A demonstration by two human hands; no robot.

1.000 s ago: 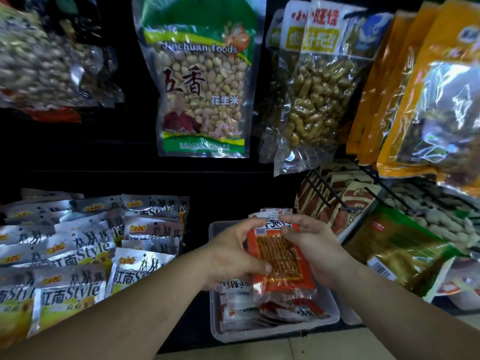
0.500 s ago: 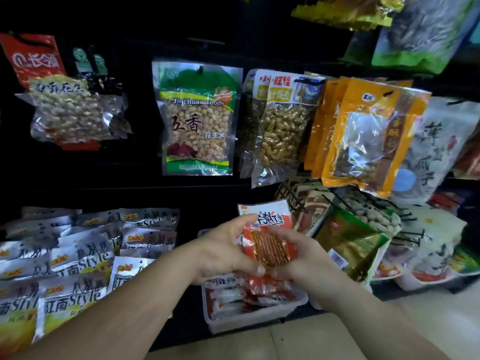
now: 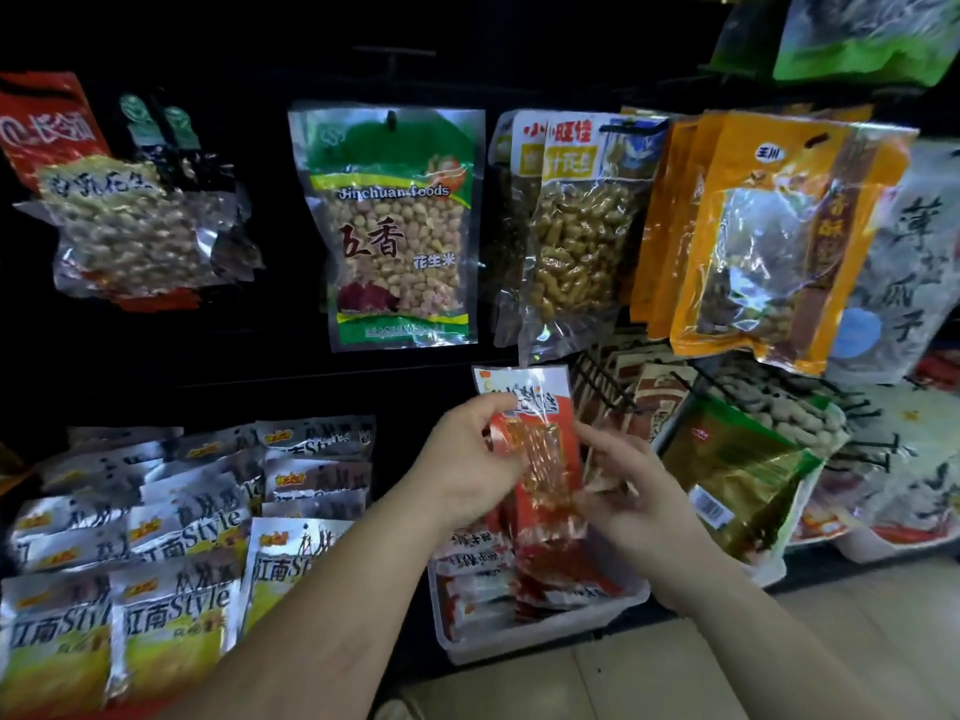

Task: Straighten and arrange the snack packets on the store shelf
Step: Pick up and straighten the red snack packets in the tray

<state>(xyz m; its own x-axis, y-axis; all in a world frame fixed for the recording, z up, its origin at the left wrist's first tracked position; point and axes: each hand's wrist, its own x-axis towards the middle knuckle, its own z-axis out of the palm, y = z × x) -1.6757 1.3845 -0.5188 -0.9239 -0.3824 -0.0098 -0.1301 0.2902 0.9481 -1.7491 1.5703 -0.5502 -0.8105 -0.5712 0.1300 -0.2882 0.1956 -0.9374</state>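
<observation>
Two hands meet at centre frame on a red snack packet (image 3: 545,439), held upright above the clear tray (image 3: 545,639) of similar packets. The left hand (image 3: 467,459) pinches its left edge. The right hand (image 3: 636,493) is at the right edge, too blurred to tell if it grips. Silver packets (image 3: 171,537) lie lower left.

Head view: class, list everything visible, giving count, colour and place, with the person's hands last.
held packet: one, red and white, centre, between both hands
tub: one, clear, below the hands, holding red-and-white packets
foil packets: many, silver and yellow, lower left
peanut bag: one, green-topped, hanging centre
orange bags: several, hanging right
gold bag: one, gold and green, lower right
left hand: one, grips the packet's left side
right hand: one, holds its right edge
</observation>
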